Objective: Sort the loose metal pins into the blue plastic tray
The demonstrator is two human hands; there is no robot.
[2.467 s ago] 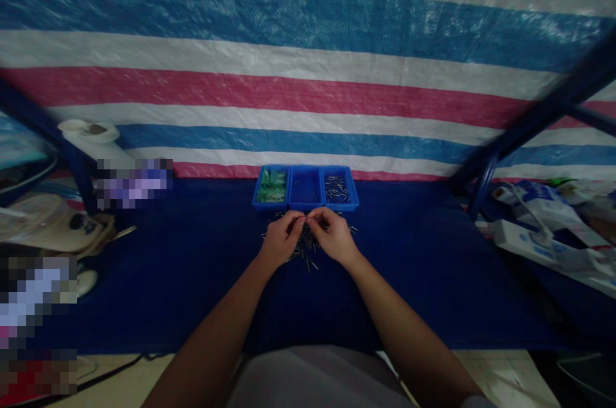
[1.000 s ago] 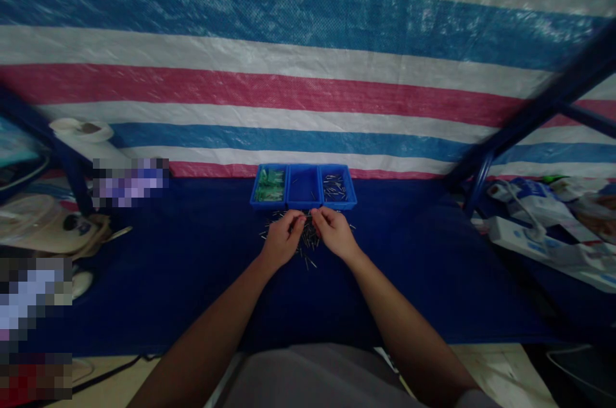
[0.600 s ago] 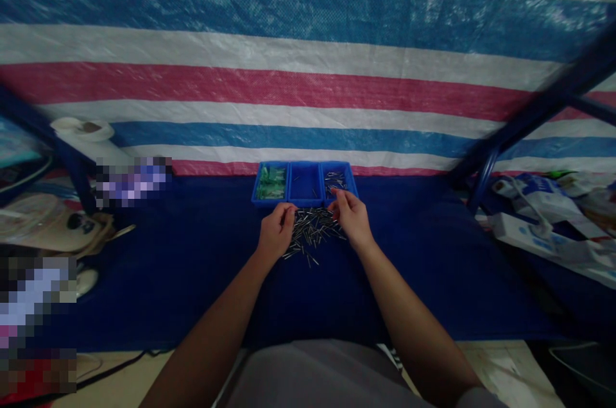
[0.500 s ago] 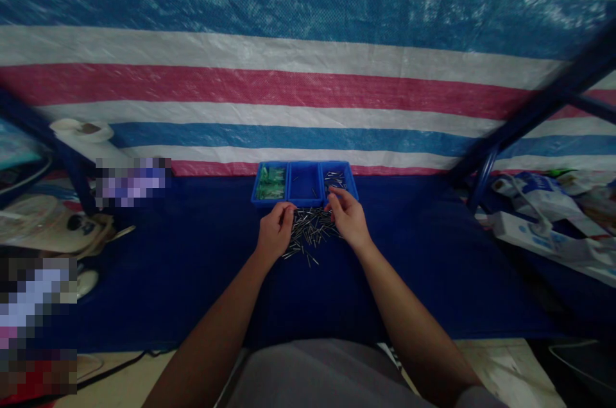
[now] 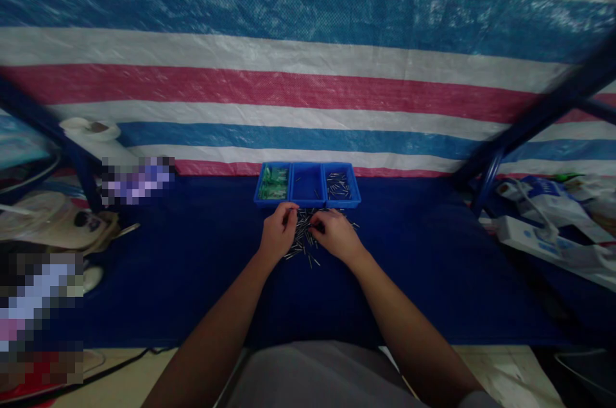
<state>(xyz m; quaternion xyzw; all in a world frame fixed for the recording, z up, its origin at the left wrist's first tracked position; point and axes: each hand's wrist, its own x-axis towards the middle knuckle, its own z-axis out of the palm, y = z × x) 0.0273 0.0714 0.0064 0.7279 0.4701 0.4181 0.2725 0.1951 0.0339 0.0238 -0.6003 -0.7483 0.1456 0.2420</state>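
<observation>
Here, on dark blue cloth [image 5: 168, 267], slim metal pins [image 5: 303, 241] are heaped loosely. Left hand [image 5: 278, 231]: thumb and forefinger are held close; right hand [image 5: 337, 233]: fingertips are set at the pins. Whether anything is pinched by either cannot be told. Beyond, green packets [image 5: 274, 185] and further pins [image 5: 339, 187] are held in blue bins [image 5: 308, 187], backed by striped sheeting [image 5: 308, 90].

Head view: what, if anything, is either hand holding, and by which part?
Cannot tell: the left hand and right hand curl at the thin metal pieces, but anything pinched is too small to see.
</observation>
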